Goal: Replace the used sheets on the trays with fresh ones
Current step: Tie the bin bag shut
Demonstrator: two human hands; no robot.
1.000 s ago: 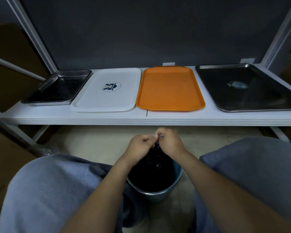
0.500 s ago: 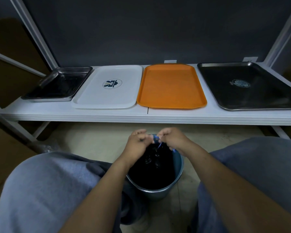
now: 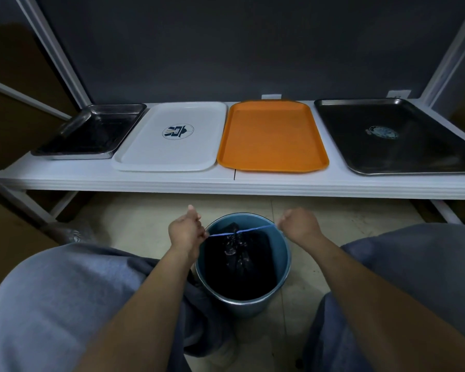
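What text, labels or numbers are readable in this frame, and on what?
No legible words or numbers anywhere.
Round emblem on the white tray: dark blue graphic, any lettering too blurred to read.
Round mark on the large steel tray: too blurred to read.
Left white tag and right white tag at the back edge of the shelf: too small to read.

Lower centre: a round blue bin (image 3: 283,253) stands on the pale tiled floor (image 3: 145,210). Inside it is a black bag (image 3: 239,275), neck gathered. A blue cord (image 3: 255,230) runs taut and level across the bin's mouth. Mid-frame: a white shelf (image 3: 226,183) on white frame posts (image 3: 54,49), backed by a dark panel (image 3: 239,49). Upper left: brown cardboard boxes (image 3: 11,103).
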